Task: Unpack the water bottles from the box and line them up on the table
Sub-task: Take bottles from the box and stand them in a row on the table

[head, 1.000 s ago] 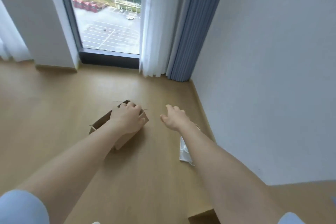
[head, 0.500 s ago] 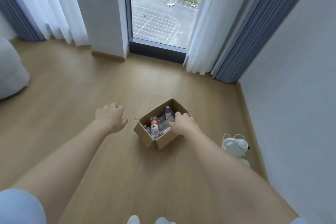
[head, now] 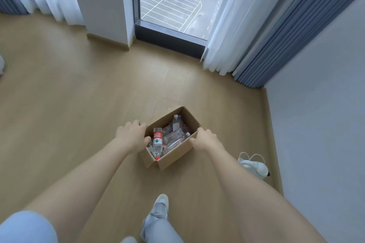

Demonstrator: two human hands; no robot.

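Grip, left: left hand [head: 131, 137] is curled over the left rim of an open brown cardboard box [head: 173, 155], with the thumb tucked just inside, so the wall is clamped.
Grip, right: right hand [head: 205, 139] is wrapped round the box's right corner, with the thumb laid along the near wall; the cardboard is pinched.
Box: set flat on a light wooden plank floor [head: 79, 104], turned at an angle, flaps open.
Bottles: clear plastic water bottles [head: 175, 137] are piled on their sides inside the box.
Labels: red-label bottle [head: 157, 141] lies at the near-left side; red cap, red band and a white patch with a dark diamond mark are seen. White lettering is too small to be read.
Edges: pale grey wall [head: 316, 104] runs along the right, near the box but apart from it. A white rounded object with thin loops [head: 255, 167] lies between box and wall.
Open room: bare floor is seen left of the box and beyond it, up to the tall window [head: 173, 6].
Curtains: white sheer curtain [head: 227, 25] and blue-grey pleated curtain [head: 276, 35] hang right of the window.
Foot: pale grey shoe [head: 161, 206] is planted on the floor short of the box.
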